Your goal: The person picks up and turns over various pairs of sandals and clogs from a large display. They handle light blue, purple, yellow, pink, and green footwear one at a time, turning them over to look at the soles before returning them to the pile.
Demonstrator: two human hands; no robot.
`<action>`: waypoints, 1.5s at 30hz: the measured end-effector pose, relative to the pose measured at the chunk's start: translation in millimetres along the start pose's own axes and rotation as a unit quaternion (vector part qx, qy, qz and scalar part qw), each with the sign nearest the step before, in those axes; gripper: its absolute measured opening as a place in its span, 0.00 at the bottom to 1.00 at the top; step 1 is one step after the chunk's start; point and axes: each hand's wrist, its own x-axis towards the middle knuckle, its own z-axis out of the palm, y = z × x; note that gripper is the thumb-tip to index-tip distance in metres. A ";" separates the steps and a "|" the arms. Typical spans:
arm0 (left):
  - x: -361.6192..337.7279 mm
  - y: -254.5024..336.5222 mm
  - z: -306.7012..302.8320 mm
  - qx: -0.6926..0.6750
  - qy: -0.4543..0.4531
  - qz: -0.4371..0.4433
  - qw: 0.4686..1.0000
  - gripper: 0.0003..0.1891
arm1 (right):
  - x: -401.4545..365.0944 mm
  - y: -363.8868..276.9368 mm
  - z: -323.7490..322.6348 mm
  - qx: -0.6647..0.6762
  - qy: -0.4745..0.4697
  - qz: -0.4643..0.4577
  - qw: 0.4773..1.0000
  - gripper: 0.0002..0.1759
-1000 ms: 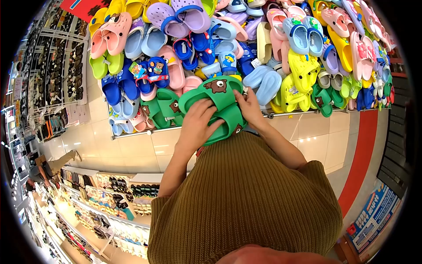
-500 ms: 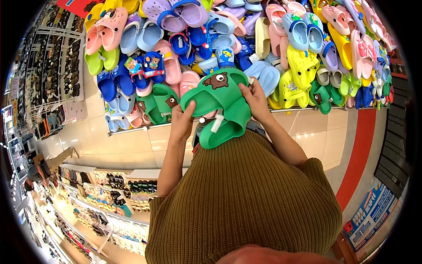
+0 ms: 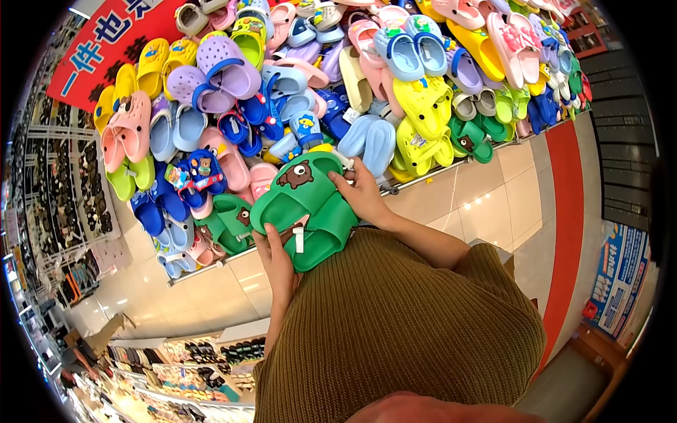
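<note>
A pair of green slippers [image 3: 321, 208] with a brown bear on the upper strap is held between my two hands, in front of my chest. My left hand [image 3: 276, 257] grips the left side, its thumb on the edge. The fingers of my right hand [image 3: 361, 190] are closed on the right end of the upper slipper. A white tag [image 3: 299, 240] hangs between the two slippers. Just beyond lies a heap of colourful clogs, with other green bear slippers [image 3: 227, 222] to the left and light blue slippers [image 3: 368, 143] to the right.
The display's metal edge [image 3: 215, 265] runs in front of me. A red sign [image 3: 106, 49] stands at the back left. Shoe shelves [image 3: 187, 363] are at the lower left, near a partly visible person [image 3: 83, 352]. A blue poster [image 3: 620, 282] is on the right.
The view has turned, so the display appears shifted left and tilted. The green slippers and both hands sit lower and further left, and the slippers lie closer together in my grip.
</note>
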 end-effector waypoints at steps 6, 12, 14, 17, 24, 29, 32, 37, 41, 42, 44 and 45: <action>-5.8 -1.9 2.6 0.058 -0.021 0.180 0.982 0.29 | -6.5 -1.7 1.4 0.038 0.016 -0.017 0.999 0.20; 16.9 -6.6 -4.2 0.110 -0.028 0.239 0.964 0.16 | -4.1 11.8 -9.8 0.129 -0.068 0.018 0.989 0.18; 31.1 -15.2 -6.9 0.074 -0.048 0.214 0.973 0.15 | -0.2 13.7 -12.7 0.148 -0.083 0.029 0.985 0.19; 41.3 -29.5 3.5 0.030 -0.016 0.215 0.976 0.16 | 15.0 9.1 -14.6 0.065 -0.081 0.057 0.993 0.22; 85.5 -6.3 29.2 -0.030 0.103 0.258 0.960 0.19 | 9.9 -6.8 0.0 -0.101 0.112 -0.191 0.970 0.28; 96.5 3.2 60.4 -0.041 0.132 0.329 0.934 0.17 | -26.9 -17.1 26.2 -0.165 -0.090 -0.149 0.971 0.25; 73.1 3.8 85.2 -0.060 0.086 0.341 0.934 0.17 | -11.8 -21.8 41.7 -0.024 -0.047 -0.104 0.993 0.21; 58.9 -29.6 100.7 0.052 -0.007 0.444 0.894 0.19 | 14.8 -2.4 30.7 0.197 0.047 -0.058 0.978 0.16; 49.6 -36.9 101.7 0.096 -0.058 0.466 0.878 0.22 | 15.4 -2.7 14.4 0.222 0.076 -0.103 0.967 0.16; 50.6 -40.8 100.6 0.113 -0.076 0.482 0.865 0.22 | 13.2 -20.4 16.1 0.240 0.081 -0.105 0.962 0.18; 49.3 -46.8 99.6 0.106 -0.109 0.454 0.878 0.23 | 10.6 -44.0 18.8 0.227 0.105 -0.132 0.959 0.19; 48.2 -48.4 99.4 0.102 -0.125 0.440 0.884 0.23 | 11.4 -51.6 19.0 0.221 0.117 -0.145 0.957 0.19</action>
